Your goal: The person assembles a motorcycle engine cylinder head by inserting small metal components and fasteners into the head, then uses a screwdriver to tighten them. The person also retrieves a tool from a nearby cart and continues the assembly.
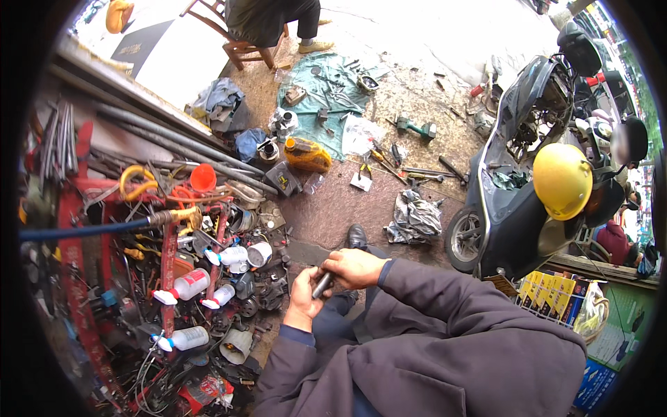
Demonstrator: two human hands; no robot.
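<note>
In front of my body both hands are closed around a short, dark metal cylinder. My left hand grips it from the left, its thumb up near the other hand. My right hand comes in from the right, with fingers curled over the far end. Its fingers hide that end, so the full length and exact kind cannot be told. The near end points down toward my lap. Beyond the hands one black shoe rests on the floor.
At left, a red metal rack is crowded with tools, parts and white-capped bottles. Ahead lie a green cloth, a yellow oil jug, pliers and a crumpled grey rag. A scooter with a yellow helmet stands right.
</note>
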